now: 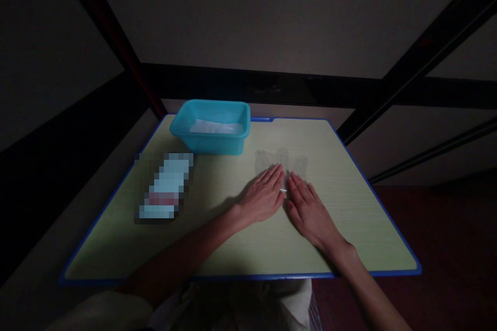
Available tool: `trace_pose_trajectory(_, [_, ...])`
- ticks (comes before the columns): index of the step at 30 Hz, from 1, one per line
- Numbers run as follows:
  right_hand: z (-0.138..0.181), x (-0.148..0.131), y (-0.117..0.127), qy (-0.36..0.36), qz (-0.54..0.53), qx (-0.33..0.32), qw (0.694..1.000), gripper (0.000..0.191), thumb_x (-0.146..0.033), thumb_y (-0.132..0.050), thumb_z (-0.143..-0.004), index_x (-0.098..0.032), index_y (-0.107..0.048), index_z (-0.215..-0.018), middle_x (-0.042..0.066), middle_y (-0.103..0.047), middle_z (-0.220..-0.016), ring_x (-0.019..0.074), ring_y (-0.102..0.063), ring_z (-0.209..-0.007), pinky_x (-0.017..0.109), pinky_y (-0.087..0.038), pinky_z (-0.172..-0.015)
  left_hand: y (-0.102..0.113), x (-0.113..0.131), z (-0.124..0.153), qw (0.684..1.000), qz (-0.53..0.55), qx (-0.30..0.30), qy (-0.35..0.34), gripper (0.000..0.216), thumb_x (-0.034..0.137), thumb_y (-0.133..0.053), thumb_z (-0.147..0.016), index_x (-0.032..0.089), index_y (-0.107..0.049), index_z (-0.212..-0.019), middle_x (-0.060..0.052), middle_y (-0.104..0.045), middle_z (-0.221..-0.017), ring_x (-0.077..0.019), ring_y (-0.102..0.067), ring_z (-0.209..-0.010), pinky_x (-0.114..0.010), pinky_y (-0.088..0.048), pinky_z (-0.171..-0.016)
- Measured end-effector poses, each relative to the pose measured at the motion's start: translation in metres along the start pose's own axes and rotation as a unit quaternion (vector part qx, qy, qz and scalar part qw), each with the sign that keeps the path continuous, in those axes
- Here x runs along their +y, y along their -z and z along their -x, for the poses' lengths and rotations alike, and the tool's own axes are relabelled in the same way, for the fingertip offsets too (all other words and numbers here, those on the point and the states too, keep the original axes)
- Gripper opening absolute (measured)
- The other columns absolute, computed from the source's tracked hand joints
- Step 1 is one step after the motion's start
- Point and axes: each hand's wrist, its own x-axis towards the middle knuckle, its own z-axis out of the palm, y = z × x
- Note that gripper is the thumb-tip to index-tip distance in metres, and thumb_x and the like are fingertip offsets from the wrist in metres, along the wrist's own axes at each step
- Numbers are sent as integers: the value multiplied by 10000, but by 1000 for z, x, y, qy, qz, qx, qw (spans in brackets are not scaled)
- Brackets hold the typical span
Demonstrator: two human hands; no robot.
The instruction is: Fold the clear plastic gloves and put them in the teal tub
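A thin, see-through greyish sheet (282, 157) with an uneven, lobed far edge lies on the table (341, 207). What kind of thing it is I cannot make out. My left hand (266, 194) rests flat, palm down, over its near left part. Flat beside it, my right hand (308, 209) covers the near right part, with fingers stretched forward. A small white strip (283, 191) shows in the narrow gap between the two hands. Both hands hide the sheet's near portion.
A turquoise plastic basin (217, 143) with white, flat material (215, 126) inside stands at the back left. In front of it lies a blurred-out phone-like object (166, 183). The tabletop has a blue rim, and dark-framed panels rise behind and beside it.
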Motion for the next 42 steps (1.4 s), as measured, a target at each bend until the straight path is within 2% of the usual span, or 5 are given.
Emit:
trace_pose_trajectory(14, [11,8,1,32,10,-24,999,602,-399,-258,-944,-62,-244,-1443,199,-310,-1463,281,-256,-1366,478,-309,-1071,5,-9,10,999,-16,-39,-21,521,315,-273,-946,58,-299,-1398,-149,-223,-1502,-245,-186,-1396,-373,-190,-1131])
trace_pose_trajectory(28, [33,28,7,15,8,-27,999,766,-524,-315,-917,-180,87,-1470,189,-275,-1481,290,-279,-1354,548,-301,-1049,6,-24,27,999,-15,-35,-1,542,356,-313,-940,55,-296,-1391,-155,-238,-1496,-244,-183,-1397,-366,-203,-1122])
trace_pose_trajectory(33, [35,40,26,-10,-117,-34,993,777,-478,-435,-890,-210,-7,-1481,164,-269,-1494,293,-314,-1341,523,-348,-1039,2,-30,28,999,33,24,-11,606,369,-410,-905,1,-287,-1371,-208,-281,-1469,-254,-213,-1389,-359,-247,-1113])
trace_pose_trajectory(37, [28,53,46,-28,-165,14,986,584,-412,-508,-868,-192,-345,-1384,146,-514,-1336,273,-526,-1185,461,-469,-954,4,-33,30,991,87,101,-25,440,245,-457,-878,60,-432,-1277,-169,-452,-1374,-235,-379,-1308,-367,-338,-1073])
trace_pose_trajectory(42, [8,57,53,91,-58,-6,994,296,-248,-476,-880,-144,-586,-1135,142,-664,-1085,251,-637,-982,416,-539,-822,5,-33,31,981,130,141,-27,238,148,-476,-853,144,-572,-1071,-95,-622,-1132,-202,-556,-1074,-368,-464,-945])
